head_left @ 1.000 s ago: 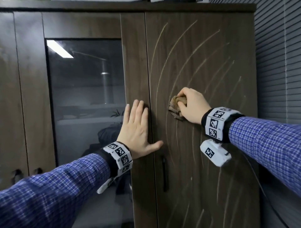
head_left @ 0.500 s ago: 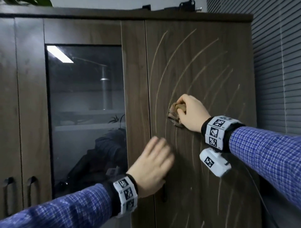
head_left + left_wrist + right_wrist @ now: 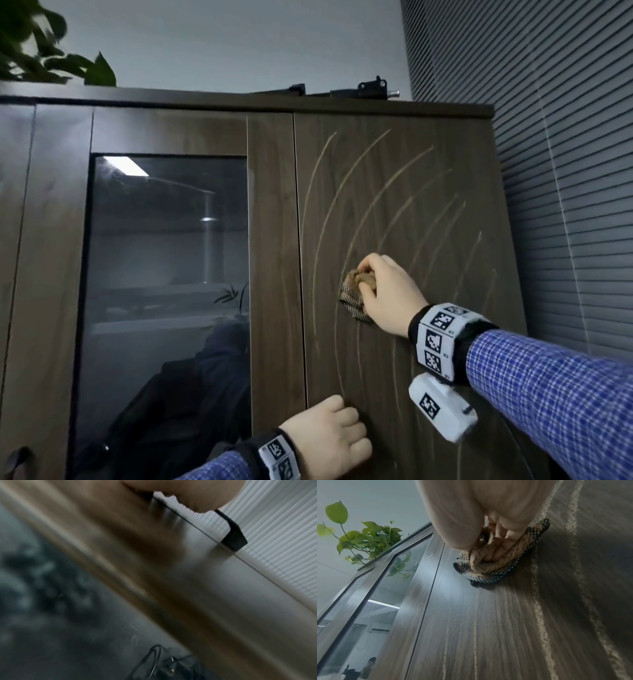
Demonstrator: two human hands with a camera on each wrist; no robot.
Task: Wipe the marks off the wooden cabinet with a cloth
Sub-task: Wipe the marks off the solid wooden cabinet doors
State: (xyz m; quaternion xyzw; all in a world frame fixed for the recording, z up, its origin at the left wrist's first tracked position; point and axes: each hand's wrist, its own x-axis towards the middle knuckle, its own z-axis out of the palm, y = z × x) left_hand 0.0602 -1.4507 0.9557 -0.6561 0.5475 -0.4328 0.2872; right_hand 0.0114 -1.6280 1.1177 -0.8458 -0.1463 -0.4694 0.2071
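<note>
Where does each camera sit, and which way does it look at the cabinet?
Head: on the head, facing forward and slightly up at the cabinet; both hands and checked sleeves show, right hand gripping the cloth.
Left wrist: on the left wrist, looking along the door, blurred; only part of the left hand shows, by a dark handle.
Right wrist: on the right wrist, looking up the door; fingers press the cloth.
Shared: cloth, marks, plant.

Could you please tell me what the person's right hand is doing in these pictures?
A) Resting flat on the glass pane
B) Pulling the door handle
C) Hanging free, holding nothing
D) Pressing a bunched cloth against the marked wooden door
D: the right hand grips the bunched cloth against the wooden door, among the pale curved marks.
</note>
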